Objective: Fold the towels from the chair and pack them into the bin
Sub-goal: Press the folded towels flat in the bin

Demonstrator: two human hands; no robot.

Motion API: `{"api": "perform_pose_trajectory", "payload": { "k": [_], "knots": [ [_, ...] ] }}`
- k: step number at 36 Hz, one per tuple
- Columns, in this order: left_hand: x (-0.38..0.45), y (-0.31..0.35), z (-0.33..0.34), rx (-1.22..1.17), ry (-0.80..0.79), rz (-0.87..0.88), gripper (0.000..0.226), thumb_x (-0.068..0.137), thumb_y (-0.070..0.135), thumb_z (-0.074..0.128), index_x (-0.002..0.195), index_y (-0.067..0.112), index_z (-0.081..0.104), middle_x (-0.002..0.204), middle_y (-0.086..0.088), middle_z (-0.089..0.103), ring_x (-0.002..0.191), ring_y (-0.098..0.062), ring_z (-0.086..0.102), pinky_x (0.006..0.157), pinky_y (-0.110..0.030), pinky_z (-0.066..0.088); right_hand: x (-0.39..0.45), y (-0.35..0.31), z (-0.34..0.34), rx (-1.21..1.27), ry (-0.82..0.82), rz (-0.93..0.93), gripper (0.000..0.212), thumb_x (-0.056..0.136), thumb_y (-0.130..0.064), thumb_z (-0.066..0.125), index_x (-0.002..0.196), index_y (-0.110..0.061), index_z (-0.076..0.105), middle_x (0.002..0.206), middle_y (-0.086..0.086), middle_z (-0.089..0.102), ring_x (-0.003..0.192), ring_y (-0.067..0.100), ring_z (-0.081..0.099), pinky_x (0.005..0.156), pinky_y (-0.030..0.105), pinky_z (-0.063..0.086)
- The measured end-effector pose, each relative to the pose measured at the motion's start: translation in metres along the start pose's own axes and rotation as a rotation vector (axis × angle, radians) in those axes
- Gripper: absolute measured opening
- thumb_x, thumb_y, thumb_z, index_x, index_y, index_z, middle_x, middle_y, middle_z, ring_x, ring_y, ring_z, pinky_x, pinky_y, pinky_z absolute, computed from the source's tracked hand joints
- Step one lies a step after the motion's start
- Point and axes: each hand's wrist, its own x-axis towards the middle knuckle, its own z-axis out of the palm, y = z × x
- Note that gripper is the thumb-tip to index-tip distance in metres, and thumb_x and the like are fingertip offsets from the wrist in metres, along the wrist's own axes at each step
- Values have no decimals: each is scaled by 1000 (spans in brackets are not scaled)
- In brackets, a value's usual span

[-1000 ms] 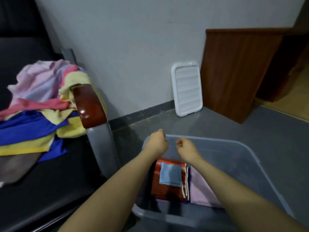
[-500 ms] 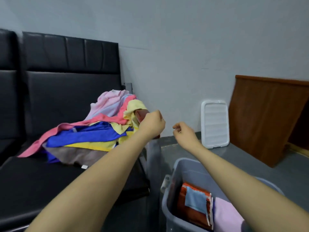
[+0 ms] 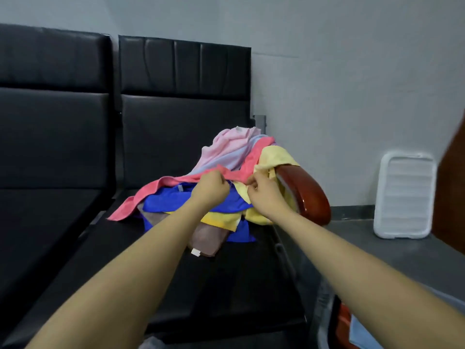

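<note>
A heap of towels lies on the black chair seat [image 3: 226, 278] against the red-brown armrest [image 3: 307, 195]: a coral pink towel [image 3: 151, 195] on top, a pale pink one [image 3: 226, 149], blue [image 3: 173, 202], yellow [image 3: 274, 157] and brown [image 3: 208, 238] ones. My left hand [image 3: 210, 188] pinches the edge of the coral pink towel. A little to its right, my right hand [image 3: 261, 195] pinches the same edge where it meets the yellow towel. The grey bin [image 3: 324, 321] shows only at the bottom right corner, with an orange-red towel [image 3: 343, 323] and a light blue one [image 3: 362, 333] inside.
A second black seat [image 3: 50, 197] joins on the left. A white plastic lid [image 3: 405, 195] leans on the grey wall at the right. A brown wooden board [image 3: 453, 192] stands at the right edge. Grey floor [image 3: 377, 255] lies between chair and lid.
Both hands rose from over the bin, swung left to the chair and now pinch the coral pink towel. The view turned left, so the bin slid to the bottom right corner.
</note>
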Motion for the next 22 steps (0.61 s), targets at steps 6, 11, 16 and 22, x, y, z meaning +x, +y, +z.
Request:
{"api": "perform_pose_trajectory", "payload": {
  "k": [6,11,16,22],
  "knots": [
    [33,-46,3,71,0,-106,15,85,5,41,73,6,51,71,-11,57,64,-26,50,59,-33,40,51,11,45,-92,-21,-57,23,89,-7,47,109,-6,59,113,12,58,103,29,56,87,39,46],
    [68,-71,5,159,-11,-21,26,90,9,45,110,7,61,116,-10,56,103,-30,55,85,-40,47,97,23,72,-156,-68,-51,42,89,-10,50,131,-4,45,130,14,50,117,30,49,95,37,42],
    [92,-84,17,249,-81,-17,44,93,17,47,137,14,41,142,-6,41,126,-28,40,100,-40,31,123,30,91,-198,-147,17,62,93,-42,49,142,-10,26,131,9,51,120,31,47,97,41,33],
    [92,-100,28,374,-90,-58,57,96,24,43,148,24,20,149,-1,32,127,-33,31,104,-43,22,123,35,99,-332,-42,-15,29,98,-39,42,104,-20,64,112,3,56,112,30,44,89,37,25]
  ]
}}
